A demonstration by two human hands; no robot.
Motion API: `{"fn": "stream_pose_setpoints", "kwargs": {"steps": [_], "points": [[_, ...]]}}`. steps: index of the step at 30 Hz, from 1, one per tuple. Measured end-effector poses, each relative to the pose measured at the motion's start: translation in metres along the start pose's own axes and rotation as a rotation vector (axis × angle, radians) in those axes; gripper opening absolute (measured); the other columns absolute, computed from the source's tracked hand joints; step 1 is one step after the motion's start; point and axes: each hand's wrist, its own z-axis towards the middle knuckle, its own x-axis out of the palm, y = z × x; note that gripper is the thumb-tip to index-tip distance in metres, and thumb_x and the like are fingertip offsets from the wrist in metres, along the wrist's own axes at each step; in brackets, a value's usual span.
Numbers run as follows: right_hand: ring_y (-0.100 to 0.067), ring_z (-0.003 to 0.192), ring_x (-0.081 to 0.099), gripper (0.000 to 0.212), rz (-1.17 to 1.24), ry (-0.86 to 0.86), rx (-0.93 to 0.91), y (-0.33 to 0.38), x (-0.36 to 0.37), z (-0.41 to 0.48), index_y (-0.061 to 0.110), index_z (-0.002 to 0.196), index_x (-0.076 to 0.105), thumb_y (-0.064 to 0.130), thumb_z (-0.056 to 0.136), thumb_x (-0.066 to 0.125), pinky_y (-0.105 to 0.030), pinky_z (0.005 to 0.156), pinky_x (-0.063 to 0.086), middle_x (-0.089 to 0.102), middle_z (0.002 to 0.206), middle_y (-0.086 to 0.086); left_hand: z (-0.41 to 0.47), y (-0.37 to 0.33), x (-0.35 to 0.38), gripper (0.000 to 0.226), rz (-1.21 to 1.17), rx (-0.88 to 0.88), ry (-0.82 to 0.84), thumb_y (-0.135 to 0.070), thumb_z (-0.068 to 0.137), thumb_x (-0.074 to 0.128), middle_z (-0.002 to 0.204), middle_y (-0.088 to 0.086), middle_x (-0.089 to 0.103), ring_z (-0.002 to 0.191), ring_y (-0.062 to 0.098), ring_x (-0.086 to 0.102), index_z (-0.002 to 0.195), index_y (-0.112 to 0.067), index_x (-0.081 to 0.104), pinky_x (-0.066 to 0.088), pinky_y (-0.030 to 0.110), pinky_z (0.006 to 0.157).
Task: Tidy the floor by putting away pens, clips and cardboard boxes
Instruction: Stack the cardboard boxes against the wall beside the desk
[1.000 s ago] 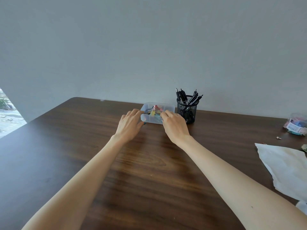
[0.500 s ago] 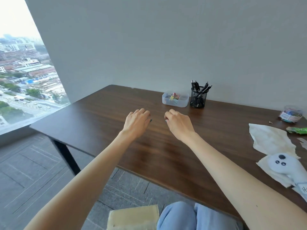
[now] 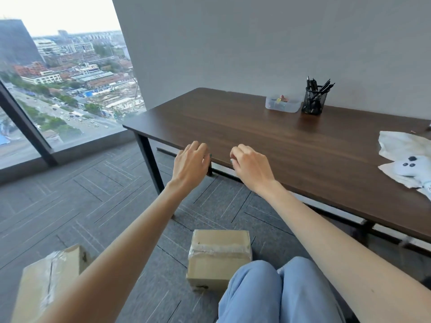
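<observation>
A taped cardboard box (image 3: 219, 255) sits on the grey carpet just ahead of my knees. A second cardboard box (image 3: 46, 280) lies at the lower left, partly behind my left forearm. On the dark wooden table (image 3: 268, 136), a clear plastic tray of coloured clips (image 3: 282, 104) stands beside a black mesh cup of pens (image 3: 313, 99) near the wall. My left hand (image 3: 190, 163) and my right hand (image 3: 250, 165) hover empty by the table's near edge, fingers loosely curled and apart.
Crumpled white paper (image 3: 403, 145) and a white controller (image 3: 412, 169) lie on the table's right end. Black table legs (image 3: 150, 164) stand to the left. A floor-to-ceiling window (image 3: 58, 89) fills the left side. My blue-trousered knees (image 3: 275, 292) are at the bottom.
Both hands let go of the clip tray and drew back to the table's near edge. The view pulled away and down, bringing the floor and both cardboard boxes into sight.
</observation>
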Motion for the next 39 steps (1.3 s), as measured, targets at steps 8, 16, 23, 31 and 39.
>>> {"fn": "stream_pose_setpoints", "kwargs": {"steps": [8,16,23,31,39], "points": [[-0.020,0.088,0.059,0.013,0.025,0.055,0.003,0.067,0.017,-0.081,0.008,0.097,0.060,0.015,0.097,0.049,-0.026,0.059,0.035,0.062,0.098,-0.003,-0.120,0.020,-0.016,0.025,-0.026,-0.039,0.087,-0.028,0.098,0.047,0.112,0.003,0.064,0.099,0.022,0.062,0.113,-0.014,0.062,0.048,0.036,0.084],[-0.019,0.090,0.060,0.014,0.069,0.230,0.095,0.077,0.075,-0.146,0.010,0.100,0.058,0.019,0.098,0.048,-0.026,0.063,0.039,0.062,0.101,-0.003,-0.187,0.031,0.029,0.023,-0.041,-0.105,0.227,-0.026,0.098,0.047,0.109,0.004,0.062,0.095,0.023,0.062,0.112,-0.013,0.061,0.049,0.037,0.076],[-0.021,0.100,0.060,0.020,0.050,0.425,0.159,0.036,0.177,-0.192,0.008,0.109,0.057,0.019,0.099,0.043,-0.030,0.074,0.043,0.061,0.111,-0.006,-0.220,0.053,0.145,0.030,-0.080,-0.210,0.419,-0.033,0.099,0.045,0.122,0.003,0.058,0.107,0.024,0.059,0.121,-0.017,0.057,0.045,0.036,0.081],[-0.023,0.105,0.058,0.024,-0.009,0.634,0.233,-0.018,0.298,-0.229,0.009,0.115,0.051,0.026,0.100,0.042,-0.036,0.082,0.047,0.056,0.118,-0.007,-0.251,0.094,0.289,0.034,-0.094,-0.282,0.567,-0.034,0.099,0.045,0.126,0.006,0.056,0.110,0.027,0.057,0.126,-0.016,0.054,0.051,0.040,0.083],[-0.029,0.131,0.039,0.056,0.006,0.745,0.479,-0.053,0.402,-0.255,0.006,0.142,0.026,0.037,0.098,0.044,-0.039,0.103,0.041,0.031,0.148,-0.014,-0.275,0.138,0.389,0.054,-0.082,-0.441,0.619,-0.040,0.094,0.051,0.144,0.012,0.035,0.130,0.031,0.037,0.140,-0.015,0.036,0.040,0.045,0.101]]}}
